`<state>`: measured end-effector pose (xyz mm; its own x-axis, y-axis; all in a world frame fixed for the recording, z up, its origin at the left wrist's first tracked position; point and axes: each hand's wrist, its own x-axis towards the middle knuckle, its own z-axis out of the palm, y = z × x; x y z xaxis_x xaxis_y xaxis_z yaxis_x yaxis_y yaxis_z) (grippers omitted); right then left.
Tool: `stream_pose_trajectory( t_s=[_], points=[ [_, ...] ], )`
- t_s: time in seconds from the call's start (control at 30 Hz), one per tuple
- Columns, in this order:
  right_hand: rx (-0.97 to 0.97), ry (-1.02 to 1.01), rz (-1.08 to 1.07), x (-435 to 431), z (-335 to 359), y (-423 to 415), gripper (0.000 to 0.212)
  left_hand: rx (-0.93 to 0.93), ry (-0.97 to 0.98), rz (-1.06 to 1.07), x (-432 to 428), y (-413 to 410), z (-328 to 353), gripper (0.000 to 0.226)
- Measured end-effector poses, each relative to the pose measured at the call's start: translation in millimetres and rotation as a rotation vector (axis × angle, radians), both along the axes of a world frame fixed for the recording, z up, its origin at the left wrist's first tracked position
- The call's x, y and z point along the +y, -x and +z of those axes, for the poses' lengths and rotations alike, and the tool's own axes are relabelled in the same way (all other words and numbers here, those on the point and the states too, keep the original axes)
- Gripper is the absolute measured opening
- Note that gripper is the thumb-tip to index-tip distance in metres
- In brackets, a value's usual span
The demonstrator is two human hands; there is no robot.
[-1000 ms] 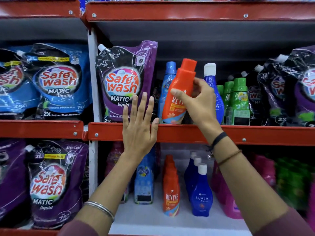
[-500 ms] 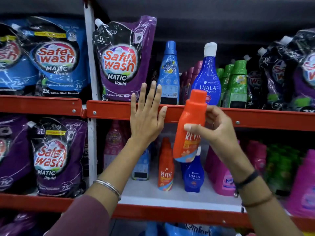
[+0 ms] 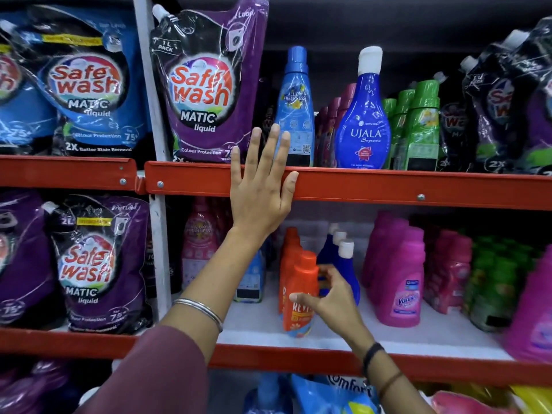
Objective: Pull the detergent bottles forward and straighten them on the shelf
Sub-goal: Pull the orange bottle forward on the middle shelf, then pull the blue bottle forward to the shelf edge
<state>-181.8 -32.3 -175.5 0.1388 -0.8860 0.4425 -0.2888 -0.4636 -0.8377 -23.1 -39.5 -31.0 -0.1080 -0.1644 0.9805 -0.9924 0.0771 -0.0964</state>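
My right hand (image 3: 331, 303) grips an orange Revive bottle (image 3: 300, 294) and holds it upright on the white lower shelf (image 3: 418, 333), in front of another orange bottle (image 3: 289, 252). Blue white-capped Ujala bottles (image 3: 343, 255) stand just right of it. My left hand (image 3: 263, 186) lies flat, fingers apart, against the red edge of the upper shelf (image 3: 388, 186). On that upper shelf stand a light blue bottle (image 3: 295, 106), a blue Ujala bottle (image 3: 364, 121), maroon bottles (image 3: 331, 121) behind and green bottles (image 3: 418, 127).
Purple Safewash pouch (image 3: 206, 82) stands left of the light blue bottle, blue pouches (image 3: 74, 82) further left, dark pouches (image 3: 507, 94) at the right. Pink Vanish bottles (image 3: 400, 273) and green bottles (image 3: 493, 282) fill the lower shelf's right. A white upright post (image 3: 155, 144) divides the bays.
My right hand lifted the orange bottle off the upper shelf and brought it down to the lower shelf beside the other orange bottle. My left hand stayed on the shelf edge.
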Motion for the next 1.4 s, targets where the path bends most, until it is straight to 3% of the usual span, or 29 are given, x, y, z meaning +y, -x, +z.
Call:
stream_pose_trajectory(
  t_s=[0.17, 0.63, 0.93, 1.1, 1.2, 1.3, 1.4],
  points=[
    [0.033, -0.074, -0.007, -14.9, -23.5, -9.4, 0.07, 0.002, 0.02, -0.013, -0.2, 0.2, -0.2, 0.056],
    [0.053, -0.013, 0.04, -7.4, -19.4, -4.3, 0.063, 0.01, 0.004, 0.001, 0.5, 0.7, -0.5, 0.055],
    [-0.314, 0.534, -0.119, 41.6, 92.4, 51.8, 0.027, 0.095, -0.052, -0.043, 6.5, 23.0, 3.4, 0.061],
    [-0.302, 0.778, -0.254, 34.4, 172.7, 63.7, 0.029, 0.094, -0.077, -0.066, 6.8, 53.9, 7.0, 0.061],
    [-0.165, 0.763, -0.292, 18.0, 214.6, 64.7, 0.045, 0.114, -0.073, -0.056, 4.8, 62.4, 5.9, 0.061],
    [-0.022, 0.592, -0.231, 1.3, 243.3, 64.4, 0.058, 0.096, -0.062, -0.038, 2.9, 60.1, 4.3, 0.061],
    [0.034, 0.494, -0.152, -8.9, 256.0, 67.0, 0.051, 0.078, -0.058, -0.027, 1.7, 58.8, 4.2, 0.06]
  ],
)
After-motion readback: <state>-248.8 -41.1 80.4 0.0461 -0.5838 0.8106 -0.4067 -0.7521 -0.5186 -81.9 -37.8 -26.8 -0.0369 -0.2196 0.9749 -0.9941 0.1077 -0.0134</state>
